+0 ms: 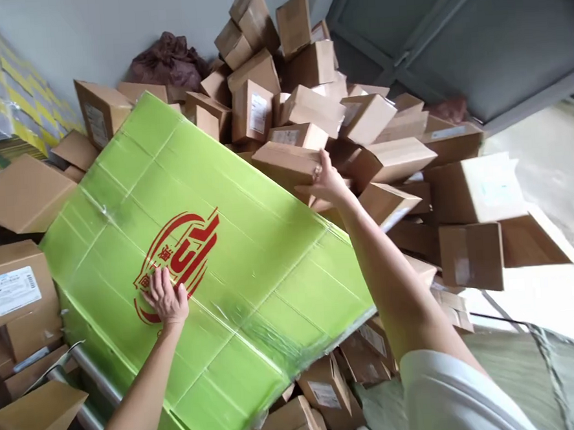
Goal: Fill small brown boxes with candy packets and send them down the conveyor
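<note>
A large bright green package with red printing on top lies tilted in front of me, strapped or seamed in a grid of lines. My left hand rests on its top face, over the red print, fingers spread. Beyond the package's far right edge, my right hand grips the end of a brown cardboard box. Its index finger lies over the box's upper edge; the thumb side points towards the package, and part of the grip is hidden.
Many brown cartons are heaped behind and right of the package. More labelled cartons stand left, near metal rollers. A dark sack leans at the wall. Grey metal doors and green woven sacking are at right.
</note>
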A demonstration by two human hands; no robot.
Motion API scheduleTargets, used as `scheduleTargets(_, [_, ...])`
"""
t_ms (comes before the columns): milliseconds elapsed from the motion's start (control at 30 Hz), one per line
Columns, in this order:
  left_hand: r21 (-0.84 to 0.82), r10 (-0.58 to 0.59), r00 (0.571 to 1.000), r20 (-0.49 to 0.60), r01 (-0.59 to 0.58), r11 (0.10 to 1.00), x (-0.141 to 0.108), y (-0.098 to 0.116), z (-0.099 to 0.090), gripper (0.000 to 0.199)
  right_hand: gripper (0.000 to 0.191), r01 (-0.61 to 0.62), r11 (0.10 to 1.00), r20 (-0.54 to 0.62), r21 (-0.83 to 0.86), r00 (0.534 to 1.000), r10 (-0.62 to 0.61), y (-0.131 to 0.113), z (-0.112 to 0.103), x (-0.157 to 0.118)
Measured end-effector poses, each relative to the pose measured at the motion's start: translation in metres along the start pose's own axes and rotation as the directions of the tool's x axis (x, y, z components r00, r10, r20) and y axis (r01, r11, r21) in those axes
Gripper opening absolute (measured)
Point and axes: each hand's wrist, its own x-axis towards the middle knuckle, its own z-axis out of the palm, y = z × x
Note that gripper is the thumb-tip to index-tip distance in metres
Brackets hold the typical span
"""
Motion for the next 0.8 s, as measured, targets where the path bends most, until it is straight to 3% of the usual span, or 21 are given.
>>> scheduleTargets(67, [-0.001, -0.01, 1.0, 0.02, 0.01, 1.0, 0.002, 0.005, -0.004, 0.071, 0.123, -0.174, 0.984, 0.142, -0.04, 0.974, 0.178, -0.001, -0.012, 0.008])
scheduleTargets(133, [0.006, -0.021, 0.999, 0.043, 0.021, 1.0, 0.004, 0.009, -0.008, 0.071, 0.118, -0.218, 0.973, 0.183, -0.076, 0.956, 0.228, -0.006, -0.021, 0.01])
scheduleTargets(233, [0.008, -0.033, 0.996, 0.08, 0.033, 0.999, 0.006, 0.013, -0.015, 0.07, 0.117, -0.199, 0.979, 0.04, -0.051, 0.979, 0.201, -0.018, -0.016, -0.002])
scheduleTargets(333, [0.026, -0.048, 0.987, 0.155, 0.044, 0.999, 0.009, 0.012, -0.021, 0.069, 0.119, -0.131, 0.978, -0.115, 0.16, 0.982, 0.15, -0.027, 0.005, -0.016])
scheduleTargets(433, [0.065, -0.062, 0.975, 0.212, 0.049, 0.997, 0.011, 0.011, -0.023, 0.069, 0.111, -0.129, 0.928, -0.196, 0.35, 0.959, 0.207, -0.028, 0.014, -0.019])
scheduleTargets(567, [0.087, -0.069, 0.973, 0.222, 0.051, 0.995, 0.013, 0.007, -0.018, 0.069, 0.094, -0.219, 0.837, 0.019, 0.501, 0.97, 0.242, -0.019, 0.0, -0.025])
scheduleTargets(667, [0.069, -0.039, 0.981, 0.189, 0.027, 0.997, 0.012, 0.003, -0.017, 0.069, 0.07, -0.176, 0.882, 0.103, 0.437, 0.984, 0.145, -0.02, -0.014, -0.04])
scheduleTargets(733, [0.041, -0.027, 0.985, 0.168, 0.02, 0.999, 0.012, 0.004, -0.021, 0.068, 0.063, -0.139, 0.929, 0.059, 0.342, 0.99, 0.126, -0.026, -0.019, -0.057])
scheduleTargets(800, [0.01, -0.05, 0.99, 0.133, 0.049, 0.999, 0.014, 0.015, -0.028, 0.065, 0.065, -0.113, 0.972, -0.066, 0.204, 0.99, 0.128, -0.03, -0.017, -0.079])
